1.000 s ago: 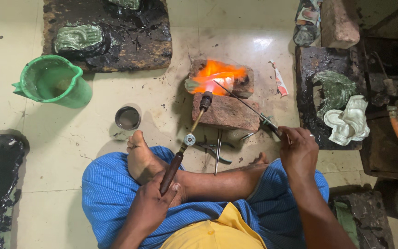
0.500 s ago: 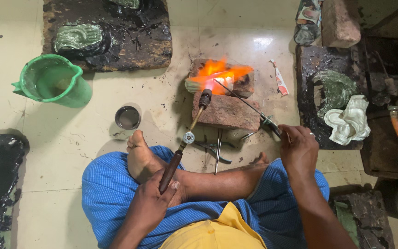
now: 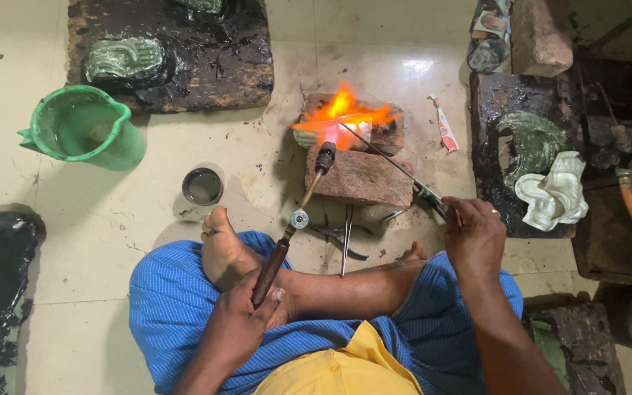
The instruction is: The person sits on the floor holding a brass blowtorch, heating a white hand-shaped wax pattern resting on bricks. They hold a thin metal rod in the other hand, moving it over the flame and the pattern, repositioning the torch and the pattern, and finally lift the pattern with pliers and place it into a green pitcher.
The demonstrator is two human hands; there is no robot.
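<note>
Left hand (image 3: 239,325) fist-gripped round the torch (image 3: 298,218) handle, nozzle ahead of it at the flame (image 3: 341,117) on the brick (image 3: 360,175), right hand (image 3: 477,238) pinching long tongs (image 3: 396,167) reaching left into that flame.

A brick (image 3: 360,178) lies on the floor (image 3: 257,219) at the middle, with the flame (image 3: 341,117) on its far side and pliers (image 3: 345,235) on its near side. A small tin (image 3: 202,186) sits left of the brick and a jug (image 3: 85,128) farther left; a cloth (image 3: 554,192) lies on a slab (image 3: 491,102) to the right
</note>
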